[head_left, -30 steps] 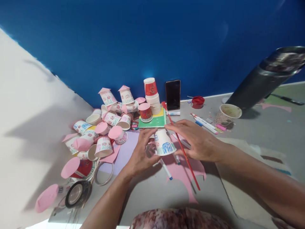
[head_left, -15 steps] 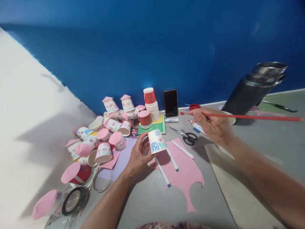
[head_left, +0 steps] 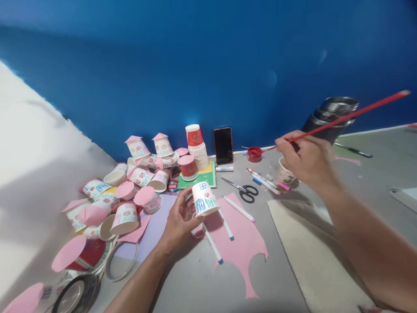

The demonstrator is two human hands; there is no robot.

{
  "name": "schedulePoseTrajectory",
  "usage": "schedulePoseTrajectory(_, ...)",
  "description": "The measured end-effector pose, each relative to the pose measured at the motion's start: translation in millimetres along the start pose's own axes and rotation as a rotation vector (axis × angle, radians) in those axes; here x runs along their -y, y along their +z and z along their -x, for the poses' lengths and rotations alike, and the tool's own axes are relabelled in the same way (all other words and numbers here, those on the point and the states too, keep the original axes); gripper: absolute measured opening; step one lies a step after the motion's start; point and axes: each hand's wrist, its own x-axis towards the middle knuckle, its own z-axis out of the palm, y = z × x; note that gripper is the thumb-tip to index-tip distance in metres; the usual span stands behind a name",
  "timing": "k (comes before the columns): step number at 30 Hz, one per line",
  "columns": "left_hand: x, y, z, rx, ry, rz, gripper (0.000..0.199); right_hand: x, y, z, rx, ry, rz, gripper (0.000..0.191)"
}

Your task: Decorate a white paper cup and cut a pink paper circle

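Observation:
My left hand (head_left: 183,214) is closed round a white paper cup (head_left: 205,201), held upside down. Blue window and door shapes, a red flower and green strokes are drawn on its side. In my right hand (head_left: 308,158) is a long red paintbrush (head_left: 352,115), its handle slanting up to the right. The brush tip reaches the small open jar of red paint (head_left: 254,154); whether it touches the paint I cannot tell. Under the cup lie pink paper (head_left: 246,243) with cut-out curves and several white markers (head_left: 212,244).
Decorated cups with pink paper tops (head_left: 125,217) are heaped at left, beside tape rolls (head_left: 76,293). A cup stack (head_left: 198,150), phone (head_left: 223,145), scissors (head_left: 246,191), patterned cup (head_left: 285,171) and dark flask (head_left: 332,117) stand or lie further back. A beige board (head_left: 293,243) is at right.
My right hand has brought the brush tip to the red paint jar, and the handle now tilts upward. My left hand still holds the cup. The whole view has shifted to the right.

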Motion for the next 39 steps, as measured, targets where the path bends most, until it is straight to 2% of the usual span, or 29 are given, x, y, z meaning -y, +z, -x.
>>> schedulePoseTrajectory(3,0.1,-1.3,-0.2,-0.051,-0.004,-0.036,0.080,-10.4,-6.2,-7.4,0.004,0.042,0.098,0.025)
schedulePoseTrajectory(8,-1.5,-1.3,0.0,-0.082,-0.033,-0.047,0.081,-13.0,-1.7,-25.1,0.124,0.052,0.123,0.030)
schedulePoseTrajectory(10,-1.3,-1.9,0.0,-0.086,-0.045,-0.063,0.081,-8.2,6.4,-40.5,0.175,0.044,0.182,0.032)
schedulePoseTrajectory(12,-0.8,-3.2,-0.2,-0.101,-0.047,-0.090,0.079,-2.7,16.8,-59.5,0.326,0.031,0.353,0.039)
schedulePoseTrajectory(17,-1.4,-7.4,-1.2,-0.114,-0.032,-0.149,0.078,1.5,48.5,-97.5,0.456,0.058,0.429,0.038)
schedulePoseTrajectory(23,-2.5,-8.1,-2.7,-0.122,-0.036,-0.151,0.076,-11.8,80.9,-108.3,0.535,0.095,0.475,0.036)
schedulePoseTrajectory(27,-0.8,-6.4,-2.9,-0.104,-0.059,-0.057,0.080,-16.9,91.5,-111.3,0.589,0.136,0.489,0.031)
schedulePoseTrajectory(30,0.3,-4.6,-1.7,-0.086,-0.068,0.065,0.083,-12.5,85.8,-109.9,0.615,0.155,0.500,0.030)
schedulePoseTrajectory(33,1.5,-3.1,-0.6,-0.060,-0.058,0.147,0.083,-0.8,65.1,-96.3,0.576,0.129,0.520,0.038)
schedulePoseTrajectory(36,2.5,-2.3,-0.1,-0.041,-0.050,0.197,0.083,15.3,37.9,-63.2,0.516,0.041,0.484,0.045)
schedulePoseTrajectory(37,2.7,-2.3,-0.1,-0.033,-0.047,0.212,0.083,20.5,29.7,-48.3,0.542,0.016,0.459,0.040)
schedulePoseTrajectory(39,3.0,-2.7,-0.4,-0.001,-0.055,0.247,0.083,28.5,16.5,-16.2,0.691,-0.068,0.332,0.032)
